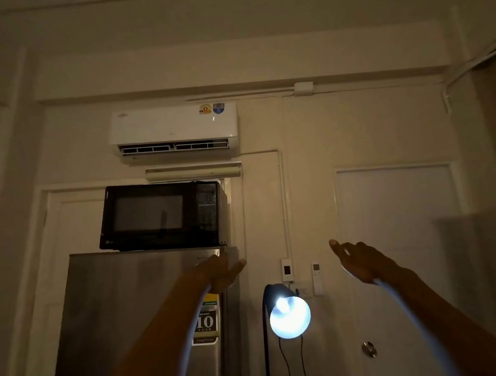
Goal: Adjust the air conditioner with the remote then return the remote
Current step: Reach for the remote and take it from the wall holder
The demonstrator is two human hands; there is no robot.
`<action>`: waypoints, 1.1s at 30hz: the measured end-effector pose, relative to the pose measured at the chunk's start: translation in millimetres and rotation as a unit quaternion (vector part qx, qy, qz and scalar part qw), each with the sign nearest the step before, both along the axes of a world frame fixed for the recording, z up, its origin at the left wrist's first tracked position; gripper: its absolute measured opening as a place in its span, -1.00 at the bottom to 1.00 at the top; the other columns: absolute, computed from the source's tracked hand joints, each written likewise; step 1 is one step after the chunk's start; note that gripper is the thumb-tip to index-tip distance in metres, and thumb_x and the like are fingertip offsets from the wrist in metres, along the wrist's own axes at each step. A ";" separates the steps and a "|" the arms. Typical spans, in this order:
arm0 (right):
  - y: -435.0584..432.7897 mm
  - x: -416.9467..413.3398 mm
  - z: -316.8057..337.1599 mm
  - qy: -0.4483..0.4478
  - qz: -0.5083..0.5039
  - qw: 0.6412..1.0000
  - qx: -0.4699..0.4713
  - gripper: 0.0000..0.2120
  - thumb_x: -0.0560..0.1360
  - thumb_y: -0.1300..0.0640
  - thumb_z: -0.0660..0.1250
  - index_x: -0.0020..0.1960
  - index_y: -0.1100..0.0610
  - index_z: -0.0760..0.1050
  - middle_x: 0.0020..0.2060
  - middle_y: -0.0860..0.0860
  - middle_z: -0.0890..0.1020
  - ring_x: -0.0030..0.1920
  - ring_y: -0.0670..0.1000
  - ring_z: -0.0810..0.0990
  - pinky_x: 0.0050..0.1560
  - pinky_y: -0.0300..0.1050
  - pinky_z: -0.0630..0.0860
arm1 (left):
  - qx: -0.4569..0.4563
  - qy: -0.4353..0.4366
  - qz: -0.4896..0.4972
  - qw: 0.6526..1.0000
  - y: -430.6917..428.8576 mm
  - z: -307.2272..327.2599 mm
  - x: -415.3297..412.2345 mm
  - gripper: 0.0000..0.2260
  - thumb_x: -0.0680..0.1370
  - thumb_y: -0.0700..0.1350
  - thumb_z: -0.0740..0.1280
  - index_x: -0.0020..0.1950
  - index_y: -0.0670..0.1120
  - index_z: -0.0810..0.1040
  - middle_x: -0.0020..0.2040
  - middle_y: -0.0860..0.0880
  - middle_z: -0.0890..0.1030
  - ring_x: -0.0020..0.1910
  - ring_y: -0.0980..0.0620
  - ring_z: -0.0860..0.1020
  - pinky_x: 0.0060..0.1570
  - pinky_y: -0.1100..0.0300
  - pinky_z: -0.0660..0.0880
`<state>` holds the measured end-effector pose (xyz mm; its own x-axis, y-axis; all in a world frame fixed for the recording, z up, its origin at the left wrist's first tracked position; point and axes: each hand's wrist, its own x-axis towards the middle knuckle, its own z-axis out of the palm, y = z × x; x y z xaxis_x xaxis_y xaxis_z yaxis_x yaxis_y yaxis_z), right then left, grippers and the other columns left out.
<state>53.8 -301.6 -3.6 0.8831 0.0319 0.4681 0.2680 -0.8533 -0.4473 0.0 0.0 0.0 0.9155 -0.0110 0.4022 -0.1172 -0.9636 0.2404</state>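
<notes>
The white air conditioner (173, 131) hangs high on the wall, its louvre open and a small light showing on its front. The white remote (317, 278) sits upright in a wall holder, low on the wall between my two hands. My right hand (359, 260) reaches forward just to the right of the remote, fingers spread, holding nothing. My left hand (222, 272) is stretched out in front of the fridge's top right corner, fingers apart and empty.
A black microwave (162, 216) stands on a steel fridge (138, 317) at the left. A lit desk lamp (289, 316) shines below the remote, cables hanging. A white wall box (287, 270) is beside the remote. A closed door (400, 234) with a round knob is at right.
</notes>
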 end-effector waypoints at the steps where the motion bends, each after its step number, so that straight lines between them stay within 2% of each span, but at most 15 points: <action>1: -5.2 3.1 -1.5 0.002 -0.003 1.000 -0.001 -0.29 0.56 -0.30 -0.18 0.41 0.16 0.36 0.32 0.20 0.49 0.34 0.21 0.46 0.42 0.14 0.34 | 0.004 0.004 0.001 1.000 -3.7 -2.2 4.0 -0.47 0.63 0.16 -0.03 0.34 -0.20 0.42 0.30 -0.22 0.52 0.29 -0.13 0.49 0.35 0.00 0.37; 3: -17.8 10.1 -3.8 0.013 -0.006 1.000 -0.012 -0.28 0.55 -0.30 -0.17 0.34 0.19 0.42 0.16 0.15 0.56 0.25 0.21 0.52 0.36 0.13 0.39 | 0.014 0.030 0.006 0.999 -13.8 -7.0 11.4 -0.44 0.62 0.18 -0.04 0.31 -0.22 0.44 0.28 -0.26 0.53 0.28 -0.17 0.50 0.35 -0.07 0.39; 4: -24.0 11.6 -3.5 0.021 -0.009 1.000 -0.014 -0.28 0.56 -0.30 -0.17 0.33 0.19 0.43 0.15 0.16 0.58 0.22 0.20 0.54 0.34 0.13 0.41 | 0.017 0.038 0.008 0.999 -19.2 -9.0 14.5 -0.43 0.62 0.19 -0.04 0.29 -0.23 0.45 0.26 -0.27 0.54 0.27 -0.19 0.51 0.34 -0.09 0.40; 6: -35.3 21.9 -4.7 0.015 -0.019 0.999 -0.024 -0.30 0.56 -0.30 -0.17 0.35 0.15 0.42 0.19 0.19 0.58 0.18 0.18 0.56 0.31 0.13 0.44 | 0.014 0.042 0.002 0.999 -30.5 -9.9 24.5 -0.42 0.61 0.19 -0.04 0.26 -0.25 0.46 0.23 -0.29 0.55 0.26 -0.23 0.52 0.33 -0.11 0.41; 9: -53.4 34.4 -3.1 0.003 -0.028 0.999 -0.033 -0.30 0.55 -0.31 -0.16 0.39 0.11 0.38 0.26 0.21 0.54 0.23 0.20 0.54 0.33 0.15 0.42 | 0.017 0.033 0.002 0.999 -45.8 -5.1 36.5 -0.43 0.62 0.16 -0.02 0.36 -0.25 0.39 0.31 -0.31 0.48 0.32 -0.26 0.45 0.36 -0.14 0.37; 12: -71.6 43.8 -1.4 0.006 -0.030 0.999 -0.032 -0.31 0.54 -0.32 -0.16 0.38 0.09 0.40 0.29 0.22 0.50 0.27 0.22 0.50 0.34 0.14 0.40 | 0.012 0.029 0.000 0.999 -61.0 0.4 48.2 -0.47 0.64 0.11 -0.01 0.37 -0.28 0.37 0.34 -0.33 0.45 0.33 -0.27 0.43 0.37 -0.12 0.35; 19: -107.3 68.6 1.2 -0.006 -0.028 0.999 -0.029 -0.32 0.55 -0.31 -0.15 0.33 0.11 0.44 0.19 0.24 0.57 0.19 0.23 0.55 0.30 0.15 0.44 | -0.011 0.015 0.017 1.000 -86.6 -3.0 80.7 -0.40 0.61 0.18 -0.02 0.33 -0.30 0.40 0.33 -0.35 0.45 0.32 -0.27 0.44 0.39 -0.12 0.33; 24: -117.6 91.6 0.9 -0.009 -0.029 0.999 -0.041 -0.32 0.55 -0.31 -0.17 0.39 0.06 0.39 0.25 0.22 0.52 0.24 0.22 0.53 0.31 0.16 0.43 | 0.004 0.023 0.037 0.999 -101.6 -8.9 113.6 -0.33 0.58 0.26 -0.06 0.36 -0.26 0.40 0.34 -0.31 0.47 0.35 -0.21 0.45 0.43 -0.10 0.29; 26: -121.0 103.1 0.8 -0.005 -0.030 0.999 -0.041 -0.32 0.55 -0.32 -0.17 0.41 0.05 0.37 0.30 0.22 0.48 0.28 0.23 0.49 0.33 0.17 0.40 | 0.019 0.025 0.042 0.999 -107.4 -9.6 128.1 -0.31 0.57 0.29 -0.07 0.45 -0.19 0.33 0.42 -0.23 0.42 0.40 -0.17 0.41 0.45 -0.09 0.27; 29: -126.3 123.0 -5.1 0.000 -0.033 0.999 -0.037 -0.33 0.55 -0.31 -0.17 0.39 0.06 0.38 0.30 0.22 0.47 0.29 0.23 0.48 0.35 0.18 0.38 | 0.023 0.028 0.041 0.999 -115.6 -11.3 152.0 -0.29 0.56 0.31 -0.06 0.55 -0.13 0.14 0.55 -0.14 0.25 0.51 -0.15 0.27 0.49 -0.05 0.20; 33: -132.7 155.0 -14.0 0.011 -0.032 0.999 -0.039 -0.37 0.57 -0.28 -0.16 0.38 0.08 0.38 0.30 0.22 0.47 0.29 0.23 0.48 0.33 0.17 0.39 | 0.017 0.031 0.039 0.999 -125.4 -11.7 185.9 -0.29 0.55 0.32 -0.04 0.55 -0.13 0.12 0.54 -0.15 0.25 0.50 -0.15 0.28 0.45 -0.03 0.22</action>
<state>208.8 -434.3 -17.6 0.8947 0.0100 0.4465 0.2016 -0.9012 -0.3838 185.9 -125.4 -11.7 0.9370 0.0479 0.3461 -0.0281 -0.9770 0.2114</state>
